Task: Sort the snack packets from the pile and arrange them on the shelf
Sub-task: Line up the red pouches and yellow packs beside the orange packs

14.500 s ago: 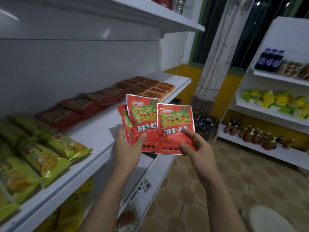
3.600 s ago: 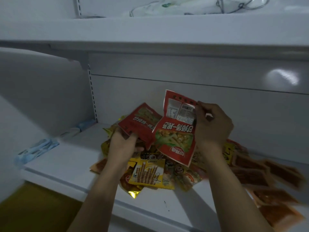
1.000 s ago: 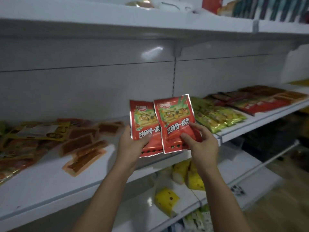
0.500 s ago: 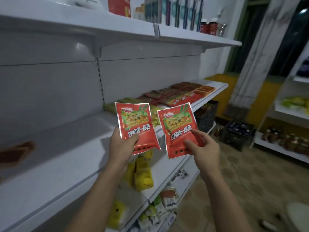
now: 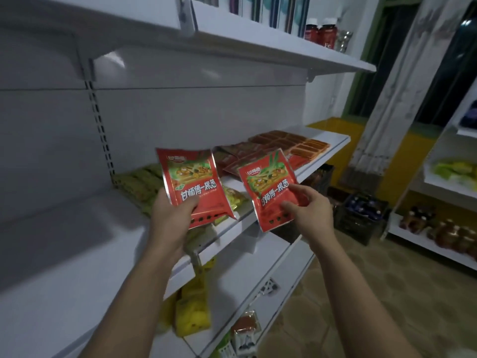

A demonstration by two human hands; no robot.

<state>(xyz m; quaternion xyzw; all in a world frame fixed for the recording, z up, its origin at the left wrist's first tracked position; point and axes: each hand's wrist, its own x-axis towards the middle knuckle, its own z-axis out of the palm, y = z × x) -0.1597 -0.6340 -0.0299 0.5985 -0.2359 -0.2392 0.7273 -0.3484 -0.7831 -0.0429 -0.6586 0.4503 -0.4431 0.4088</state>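
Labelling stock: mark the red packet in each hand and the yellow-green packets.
Left-hand red packet (image 5: 191,182), head view, front.
Right-hand red packet (image 5: 269,187), head view, front.
Yellow-green packets (image 5: 139,182), head view, top wrapper.

The middle shelf (image 5: 77,241) lies bare left of the yellow-green packets (image 5: 139,184), open along its front edge. Rightward, dark red packets (image 5: 232,157) and brown packets (image 5: 291,140) cover it; the upper shelf (image 5: 258,45) limits headroom.
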